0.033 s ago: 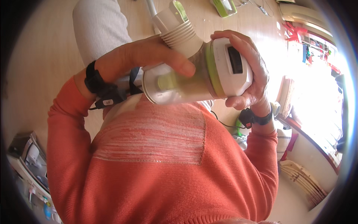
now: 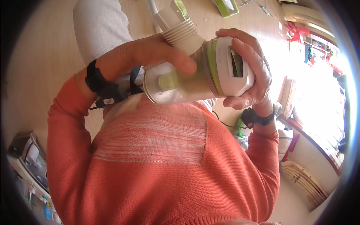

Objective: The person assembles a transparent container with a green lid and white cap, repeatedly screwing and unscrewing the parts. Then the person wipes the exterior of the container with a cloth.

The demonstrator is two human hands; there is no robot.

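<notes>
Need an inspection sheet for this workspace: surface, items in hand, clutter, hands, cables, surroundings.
Surface: pale wood-look floor; held items are above it.
Items in hand: clear canister with lime ring, white end cap and ridged white neck.
Clutter: lime-and-white object on the floor, cut off by the picture's top edge, kind unclear.
Hands: left hand at the neck, thumb across the canister; right hand wraps the end cap.
Cables: black cable near the right wrist; pale cord on the floor beyond.
Surroundings: strong glare at right hides detail; red items beside it.
</notes>
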